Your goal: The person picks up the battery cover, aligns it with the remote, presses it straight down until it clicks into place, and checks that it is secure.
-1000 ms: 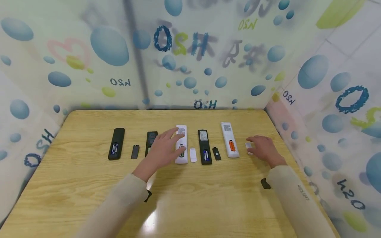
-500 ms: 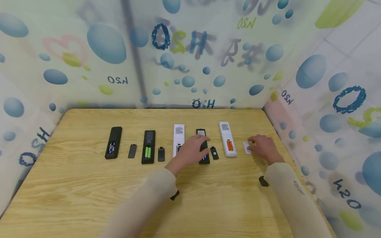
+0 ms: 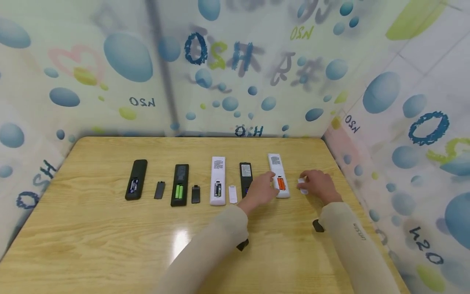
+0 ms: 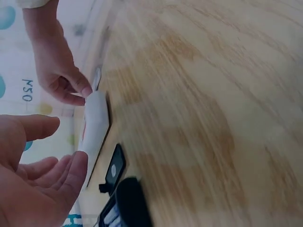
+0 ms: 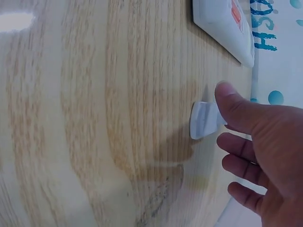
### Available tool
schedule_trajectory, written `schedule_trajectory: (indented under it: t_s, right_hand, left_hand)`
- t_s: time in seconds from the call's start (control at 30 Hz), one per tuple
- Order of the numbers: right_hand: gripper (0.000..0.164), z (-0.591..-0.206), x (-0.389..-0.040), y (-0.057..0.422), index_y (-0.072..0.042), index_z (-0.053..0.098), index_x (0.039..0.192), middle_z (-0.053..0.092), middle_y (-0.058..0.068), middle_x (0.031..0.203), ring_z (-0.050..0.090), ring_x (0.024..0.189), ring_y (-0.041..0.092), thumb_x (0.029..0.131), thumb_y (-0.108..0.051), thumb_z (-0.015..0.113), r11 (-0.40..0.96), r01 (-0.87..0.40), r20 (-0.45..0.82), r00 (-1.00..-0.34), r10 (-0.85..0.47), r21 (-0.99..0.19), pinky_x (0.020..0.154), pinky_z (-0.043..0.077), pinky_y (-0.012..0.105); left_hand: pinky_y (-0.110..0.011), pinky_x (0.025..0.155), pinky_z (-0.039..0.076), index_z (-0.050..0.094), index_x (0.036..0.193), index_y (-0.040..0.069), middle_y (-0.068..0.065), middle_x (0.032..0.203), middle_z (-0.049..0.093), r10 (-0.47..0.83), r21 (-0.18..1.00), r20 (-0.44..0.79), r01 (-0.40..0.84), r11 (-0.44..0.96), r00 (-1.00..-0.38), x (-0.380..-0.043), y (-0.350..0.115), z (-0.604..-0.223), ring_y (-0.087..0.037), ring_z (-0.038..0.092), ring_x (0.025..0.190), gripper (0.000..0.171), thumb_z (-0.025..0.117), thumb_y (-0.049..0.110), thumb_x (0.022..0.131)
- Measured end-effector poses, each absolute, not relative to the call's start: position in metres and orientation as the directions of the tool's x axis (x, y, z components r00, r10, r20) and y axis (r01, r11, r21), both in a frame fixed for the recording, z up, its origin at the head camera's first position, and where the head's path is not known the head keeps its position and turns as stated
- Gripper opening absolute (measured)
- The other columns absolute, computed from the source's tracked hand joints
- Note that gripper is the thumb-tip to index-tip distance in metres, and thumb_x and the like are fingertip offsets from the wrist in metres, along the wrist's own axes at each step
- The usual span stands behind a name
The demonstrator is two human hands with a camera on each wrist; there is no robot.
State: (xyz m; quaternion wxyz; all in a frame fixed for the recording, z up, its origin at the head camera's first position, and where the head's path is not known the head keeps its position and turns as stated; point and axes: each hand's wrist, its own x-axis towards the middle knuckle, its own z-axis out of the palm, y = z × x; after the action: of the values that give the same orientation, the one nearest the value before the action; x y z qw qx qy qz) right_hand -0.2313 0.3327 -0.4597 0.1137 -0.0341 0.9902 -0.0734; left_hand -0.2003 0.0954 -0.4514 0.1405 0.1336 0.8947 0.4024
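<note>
My right hand pinches a small white battery cover between thumb and fingertips at the right of the row, and the cover looks tilted off the tabletop. My left hand hovers with loosely spread fingers over a black remote, its fingertips near the white remote with orange batteries. In the left wrist view the left hand's fingers hold nothing. That white remote lies back-up with its battery bay uncovered. A black battery cover sits between these two remotes, hidden in the head view by the left hand.
Farther left lie a white remote with its white cover, a black remote holding green batteries, its black cover, another black remote and a dark cover. A patterned wall borders the wooden table.
My left hand has moved right, from the middle white remote to beside the one with orange batteries. The right hand has stayed by the white cover, which now looks tilted.
</note>
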Motion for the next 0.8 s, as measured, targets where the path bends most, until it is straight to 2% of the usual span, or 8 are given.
schedule_trajectory:
  t_s: [0.13, 0.3, 0.6, 0.8]
  right_hand:
    - [0.043, -0.460, -0.230, 0.332, -0.008, 0.065, 0.117, 0.069, 0.013, 0.104, 0.061, 0.090, 0.027, 0.089, -0.040, 0.069, 0.988, -0.031, -0.223, -0.973, -0.065, -0.153, 0.084, 0.047, 0.051]
    - [0.040, -0.460, -0.228, 0.331, -0.006, 0.063, 0.116, 0.068, 0.013, 0.101, 0.061, 0.085, 0.025, 0.090, -0.036, 0.069, 0.983, -0.003, -0.232, -0.972, -0.046, -0.182, 0.076, 0.050, 0.045]
    - [0.025, -0.460, -0.223, 0.332, -0.008, 0.056, 0.102, 0.060, 0.009, 0.089, 0.053, 0.074, 0.020, 0.092, -0.028, 0.068, 0.957, 0.009, -0.255, -0.964, -0.068, -0.291, 0.062, 0.041, 0.032]
    - [0.021, -0.462, -0.224, 0.335, -0.009, 0.066, 0.100, 0.061, 0.007, 0.084, 0.052, 0.073, 0.018, 0.090, -0.026, 0.069, 0.946, -0.045, -0.183, -0.977, -0.109, -0.322, 0.065, 0.041, 0.032]
  left_hand:
    - [-0.036, 0.094, 0.050, 0.039, 0.147, 0.010, -0.010, 0.136, 0.055, 0.286, 0.739, -0.193, 0.052, 0.671, -0.939, -0.202, 0.111, -0.459, -0.021, 0.058, 0.107, 0.066, 0.068, 0.029, 0.091]
    - [-0.035, 0.089, 0.051, 0.035, 0.148, 0.009, -0.010, 0.127, 0.056, 0.221, 0.690, -0.198, 0.025, 0.724, -0.955, -0.204, 0.128, -0.471, -0.020, 0.057, 0.101, 0.078, 0.072, 0.040, 0.086]
    - [-0.036, 0.082, 0.052, 0.043, 0.138, 0.012, -0.007, 0.118, 0.058, 0.174, 0.579, -0.131, 0.068, 0.813, -0.976, -0.199, 0.147, -0.472, -0.020, 0.056, 0.104, 0.073, 0.070, 0.053, 0.084]
    - [-0.035, 0.074, 0.051, 0.044, 0.129, 0.012, -0.006, 0.107, 0.060, 0.133, 0.490, -0.071, 0.082, 0.868, -0.989, -0.201, 0.155, -0.475, -0.021, 0.058, 0.100, 0.074, 0.070, 0.061, 0.080]
